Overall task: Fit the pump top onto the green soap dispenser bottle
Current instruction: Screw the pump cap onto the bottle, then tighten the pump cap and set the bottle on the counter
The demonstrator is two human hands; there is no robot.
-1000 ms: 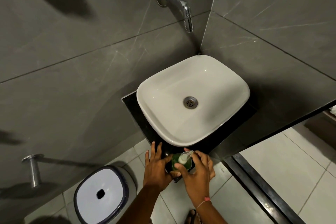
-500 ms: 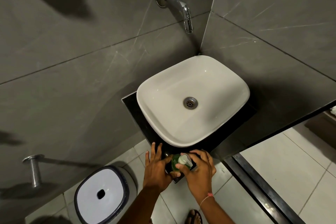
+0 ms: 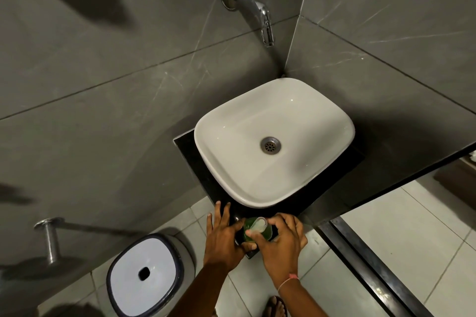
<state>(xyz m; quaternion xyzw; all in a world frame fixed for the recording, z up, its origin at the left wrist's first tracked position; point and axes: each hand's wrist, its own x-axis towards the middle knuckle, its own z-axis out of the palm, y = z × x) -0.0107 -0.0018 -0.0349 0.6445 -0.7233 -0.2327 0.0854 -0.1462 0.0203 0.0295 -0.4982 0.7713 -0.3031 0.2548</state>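
Observation:
The green soap dispenser bottle (image 3: 248, 235) stands on the near corner of the black counter (image 3: 190, 159), just in front of the white basin. Its clear-white pump top (image 3: 258, 224) sits on the bottle's neck, seen from above. My right hand (image 3: 282, 244) wraps its fingers around the pump top from the right. My left hand (image 3: 222, 237) steadies the bottle from the left, thumb against its side and fingers stretched over the counter. Both hands hide most of the bottle's body.
A white basin (image 3: 304, 121) with a metal drain fills the counter, under a chrome wall tap (image 3: 253, 6). A white-lidded bin (image 3: 143, 274) stands on the tiled floor at lower left, beside a chrome wall fitting (image 3: 49, 238). A black floor threshold (image 3: 365, 265) runs at right.
The pump head has turned under my right hand; its nozzle no longer points up-right and the fingers have shifted around it. My left hand has stayed in place on the bottle.

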